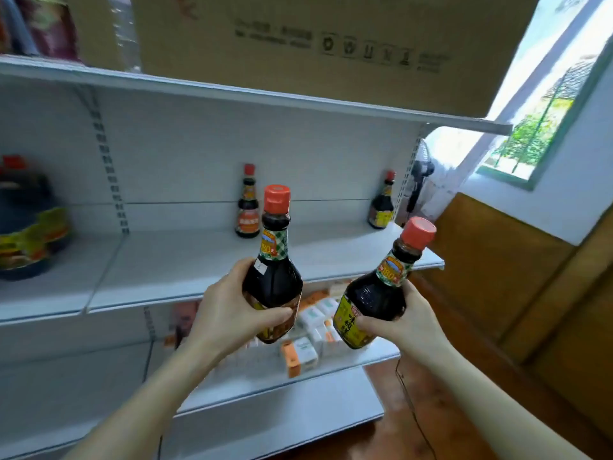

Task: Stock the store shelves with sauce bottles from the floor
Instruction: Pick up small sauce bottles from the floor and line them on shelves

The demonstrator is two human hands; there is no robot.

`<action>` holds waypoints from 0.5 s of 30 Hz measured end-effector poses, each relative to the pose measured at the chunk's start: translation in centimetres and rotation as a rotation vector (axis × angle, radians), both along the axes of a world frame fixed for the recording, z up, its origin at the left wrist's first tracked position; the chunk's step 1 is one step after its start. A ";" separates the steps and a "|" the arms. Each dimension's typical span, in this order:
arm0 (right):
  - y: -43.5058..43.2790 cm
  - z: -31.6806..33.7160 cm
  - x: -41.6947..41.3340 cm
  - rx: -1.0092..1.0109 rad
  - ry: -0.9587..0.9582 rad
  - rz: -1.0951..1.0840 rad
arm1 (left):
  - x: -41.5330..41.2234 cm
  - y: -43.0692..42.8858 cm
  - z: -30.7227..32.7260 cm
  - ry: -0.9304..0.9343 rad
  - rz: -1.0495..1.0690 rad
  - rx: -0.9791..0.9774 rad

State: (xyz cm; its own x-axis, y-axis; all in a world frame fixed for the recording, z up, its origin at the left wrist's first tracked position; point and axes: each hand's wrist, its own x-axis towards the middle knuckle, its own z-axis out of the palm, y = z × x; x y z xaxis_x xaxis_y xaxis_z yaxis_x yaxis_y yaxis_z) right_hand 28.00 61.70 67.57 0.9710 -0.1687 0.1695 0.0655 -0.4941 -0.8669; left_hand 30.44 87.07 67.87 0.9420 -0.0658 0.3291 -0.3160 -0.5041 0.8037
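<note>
Head view: left fingers clasp upright bottle, right fingers tilted bottle, before shelf.

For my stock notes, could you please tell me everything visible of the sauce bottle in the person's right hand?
The right-hand bottle is round-shouldered and narrow-necked, holding dark, nearly black sauce; glass or plastic, I cannot tell. It has a red cap, a green-checked neck label marked 180 and a yellow body label. It tilts, cap toward upper right, in the air before the middle shelf, touching only the right hand, which grips its lower body. The left-hand bottle is apart from it.
</note>
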 end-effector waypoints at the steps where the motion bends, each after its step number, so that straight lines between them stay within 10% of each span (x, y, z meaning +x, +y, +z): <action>1: -1.0 0.0 1.1 0.009 -0.002 -0.006 | 1.3 -1.0 0.0 -0.003 -0.011 0.004; 15: -14.4 -1.2 20.4 0.015 0.027 -0.111 | 21.5 -16.0 -0.9 0.075 -0.131 0.024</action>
State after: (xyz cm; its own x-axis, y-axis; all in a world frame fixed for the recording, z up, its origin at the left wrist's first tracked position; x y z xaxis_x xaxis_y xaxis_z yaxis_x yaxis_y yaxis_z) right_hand 48.36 47.30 66.40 0.9502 -0.2781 0.1406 -0.0123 -0.4843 -0.8748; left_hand 51.98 71.07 66.99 0.9468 -0.1968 0.2548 -0.3197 -0.4819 0.8158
